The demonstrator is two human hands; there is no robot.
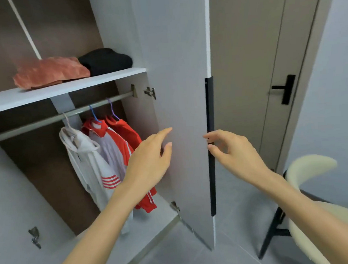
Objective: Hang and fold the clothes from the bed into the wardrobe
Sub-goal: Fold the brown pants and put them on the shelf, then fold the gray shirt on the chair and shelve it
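1. Three garments hang on the rail (43, 121) left of the wardrobe door (176, 69): a white hoodie (81, 158), a red-and-white jacket (111, 145), and a red jacket (127, 133) nearest the door.
2. Two folded pieces lie on the shelf (61, 89) above that rail, also left of the door. An orange garment (49, 71) touches a black garment (105, 61), and the black one is closer to the door.
3. Hanging and folding look largely done to me. The bed is out of view, so you cannot tell whether more clothes wait there.
4. Your left grip (148, 159) is spread and empty, its fingers relaxed just beside the door's inner face. Your right grip (233, 150) is also empty, with its fingers loosely apart at the black handle strip (208, 108) on the door's free edge. Whether it touches the strip is unclear.
5. That free edge stands between your two grips. If you swing the door shut, your left forearm crosses the opening and must leave first. The red jacket hangs near the hinge side and could snag.
6. Right of the door, a cream chair (309, 169) sits close under your right forearm, so room there is tight. The floor below the door looks open.
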